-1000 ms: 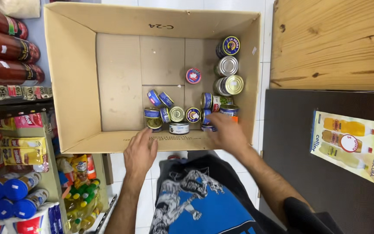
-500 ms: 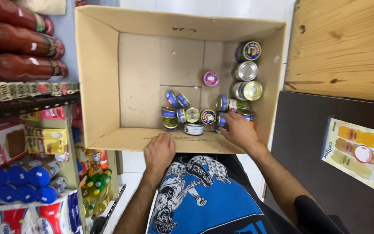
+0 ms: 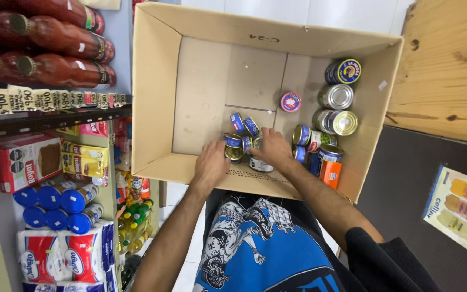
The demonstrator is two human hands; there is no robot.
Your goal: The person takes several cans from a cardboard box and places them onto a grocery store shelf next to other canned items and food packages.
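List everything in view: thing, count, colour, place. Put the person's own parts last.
cardboard box: one, tan, open, centre.
small cans: a cluster, mostly blue and silver, box floor near the front wall; exact count unclear.
round tin: one, pink-red lid, alone mid-floor.
larger cans: three, silver and blue-yellow, along the right wall.
bottles: several, dark red, top left shelf.
blue-capped containers: several, lower left shelf.
wooden panel: one, light brown, upper right.
left hand: on the box's front edge beside the small cans.
right hand: over the small cans, grip unclear.
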